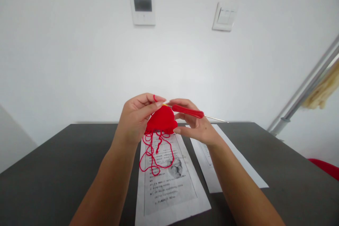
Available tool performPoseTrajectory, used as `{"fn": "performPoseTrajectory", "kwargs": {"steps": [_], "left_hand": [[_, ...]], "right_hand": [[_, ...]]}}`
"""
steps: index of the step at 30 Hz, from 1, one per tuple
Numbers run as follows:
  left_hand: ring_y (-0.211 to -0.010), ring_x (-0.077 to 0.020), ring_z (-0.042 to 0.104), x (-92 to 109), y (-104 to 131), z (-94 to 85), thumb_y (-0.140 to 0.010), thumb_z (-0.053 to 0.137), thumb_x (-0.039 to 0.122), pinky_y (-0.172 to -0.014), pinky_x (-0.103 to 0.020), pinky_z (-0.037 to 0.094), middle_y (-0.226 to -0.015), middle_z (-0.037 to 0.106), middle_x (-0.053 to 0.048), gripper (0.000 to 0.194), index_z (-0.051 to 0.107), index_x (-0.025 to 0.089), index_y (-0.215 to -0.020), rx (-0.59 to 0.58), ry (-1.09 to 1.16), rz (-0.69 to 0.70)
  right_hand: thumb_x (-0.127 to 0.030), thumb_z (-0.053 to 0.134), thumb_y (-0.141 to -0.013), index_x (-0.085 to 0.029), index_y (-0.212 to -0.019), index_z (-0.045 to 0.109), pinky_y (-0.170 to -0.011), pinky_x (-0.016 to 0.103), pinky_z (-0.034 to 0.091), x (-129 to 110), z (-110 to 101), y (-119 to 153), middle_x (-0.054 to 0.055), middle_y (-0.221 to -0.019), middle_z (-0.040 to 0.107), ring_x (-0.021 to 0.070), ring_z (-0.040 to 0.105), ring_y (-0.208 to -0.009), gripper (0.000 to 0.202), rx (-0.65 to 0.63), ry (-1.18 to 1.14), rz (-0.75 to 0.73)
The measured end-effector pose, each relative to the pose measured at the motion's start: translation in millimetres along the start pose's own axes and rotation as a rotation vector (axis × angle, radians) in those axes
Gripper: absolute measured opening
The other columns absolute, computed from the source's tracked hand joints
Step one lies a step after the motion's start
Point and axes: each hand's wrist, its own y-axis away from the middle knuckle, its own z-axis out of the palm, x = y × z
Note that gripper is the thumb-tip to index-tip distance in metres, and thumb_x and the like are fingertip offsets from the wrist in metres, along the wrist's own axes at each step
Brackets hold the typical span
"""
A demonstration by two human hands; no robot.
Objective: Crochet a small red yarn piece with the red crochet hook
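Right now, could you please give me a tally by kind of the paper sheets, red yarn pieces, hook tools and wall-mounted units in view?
Paper sheets: 2
Red yarn piece, counted with its loose strands: 1
Red-handled hook tool: 1
Wall-mounted units, a screen panel and a switch plate: 2
Total: 6

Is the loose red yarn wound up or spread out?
Spread out: the yarn shows as wide, open loops below the red piece.
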Motion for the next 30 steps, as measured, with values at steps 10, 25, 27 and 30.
{"fn": "performPoseTrajectory", "kwargs": {"steps": [10,25,27,30], "left_hand": [[-0.048,-0.0087,0.063,-10,-1,2.1,-0.06,0.083,0.01,-0.048,-0.017,0.049,-0.057,0.072,0.0,0.011,0.078,0.014,-0.069,0.14,0.122,0.178],[-0.049,-0.0094,0.063,-8,-1,3.7,-0.063,0.082,0.011,-0.048,-0.018,0.051,-0.059,0.072,0.0,0.009,0.079,0.015,-0.07,0.157,0.079,0.2],[-0.049,-0.0101,0.063,-7,-1,3.5,-0.063,0.081,0.011,-0.048,-0.02,0.051,-0.06,0.072,0.0,0.009,0.078,0.015,-0.07,0.157,0.067,0.196],[-0.05,-0.0105,0.064,-7,0,3.2,-0.063,0.082,0.012,-0.048,-0.02,0.051,-0.06,0.072,0.0,0.009,0.078,0.015,-0.07,0.137,0.067,0.182]], "right_hand": [[-0.02,0.065,-0.097,-0.011,-0.107,0.072,-0.085,0.045,0.06,51,11,4,0.016,-0.105,0.078,0.0305,0.074,-0.096,0.015,-0.562,0.79,0.572],[-0.003,0.061,-0.093,-0.021,-0.111,0.072,-0.086,0.031,0.06,78,34,6,0.005,-0.107,0.079,0.0196,0.075,-0.098,0.027,-0.596,0.448,0.428],[-0.006,0.059,-0.094,-0.019,-0.109,0.071,-0.088,0.034,0.06,74,28,4,0.007,-0.108,0.079,0.0209,0.075,-0.1,0.024,-0.473,0.399,0.372],[-0.014,0.054,-0.097,-0.017,-0.117,0.067,-0.094,0.04,0.059,65,19,0,0.011,-0.116,0.077,0.0222,0.073,-0.107,0.024,-0.274,0.344,0.3]]}}
